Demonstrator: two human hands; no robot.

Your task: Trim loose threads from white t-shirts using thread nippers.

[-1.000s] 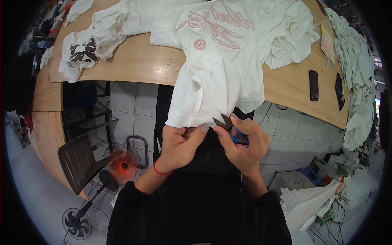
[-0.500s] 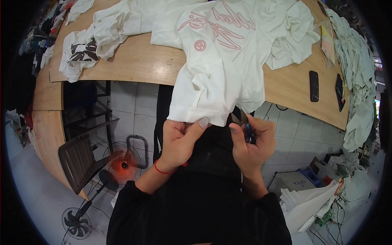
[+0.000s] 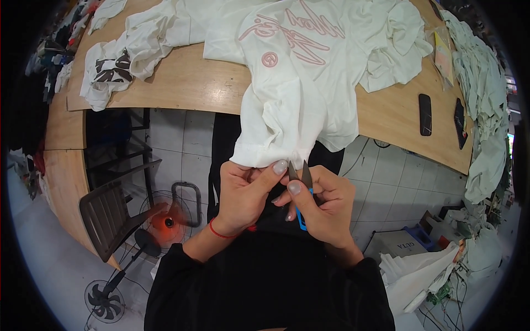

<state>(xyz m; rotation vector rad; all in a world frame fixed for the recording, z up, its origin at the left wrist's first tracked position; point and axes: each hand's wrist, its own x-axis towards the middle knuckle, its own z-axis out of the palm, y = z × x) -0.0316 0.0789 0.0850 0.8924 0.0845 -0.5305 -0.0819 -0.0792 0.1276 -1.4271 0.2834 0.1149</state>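
Note:
A white garment [image 3: 323, 99] with pink lettering spreads over the table, and one sleeve hangs past the near edge toward me. My left hand [image 3: 243, 193] pinches the sleeve's hem, thumb on top; its other fingers are partly hidden below the cloth. In my right hand [image 3: 328, 207] is a pair of thread snips [image 3: 301, 218] with a blue handle and dark pointed blades. The blades stand apart and point up at the hem, just right of my left thumb. Whether they touch the cloth I cannot tell.
More white garments [image 3: 157, 38] lie across the wooden table [image 3: 182, 83]. Two dark phones [image 3: 424, 115] rest at right, near a pile of pale cloth [image 3: 480, 99]. At lower left are a brown chair [image 3: 105, 220] and fans [image 3: 103, 302]; a box [image 3: 397, 243] stands at lower right.
My right hand has moved left with the snips, bringing the blades beside my left thumb. The sleeve end has shifted slightly and bunched in my left hand.

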